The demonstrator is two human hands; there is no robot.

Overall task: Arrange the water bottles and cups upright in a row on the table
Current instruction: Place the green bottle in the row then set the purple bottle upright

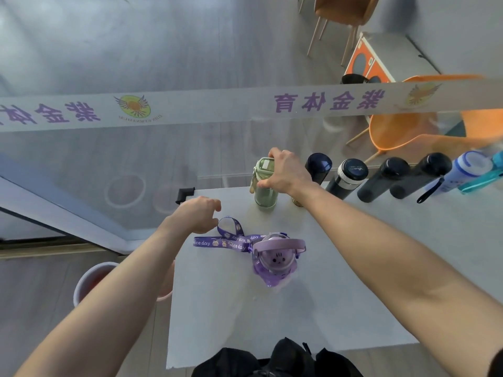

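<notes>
A pale green bottle (265, 186) stands upright near the far edge of the grey table (340, 281), and my right hand (285, 171) grips its lid from the right. To its right, several dark flasks run along the far edge: a navy one (319, 165), a black and silver one (347, 178), and two black ones (383, 178) (420, 175). A blue and white bottle (466, 170) and a teal one (487, 176) follow them. A purple bunny bottle (273, 258) stands nearer me, its strap (226, 240) trailing left. My left hand (200, 213) hovers by the strap loop, fingers curled, holding nothing.
A glass wall with a printed band (245, 107) runs just behind the table. A pink bucket (92, 281) sits on the floor left of the table, under my left forearm. A black bag (277, 360) lies at the near edge. Orange chairs (402, 129) stand beyond the glass.
</notes>
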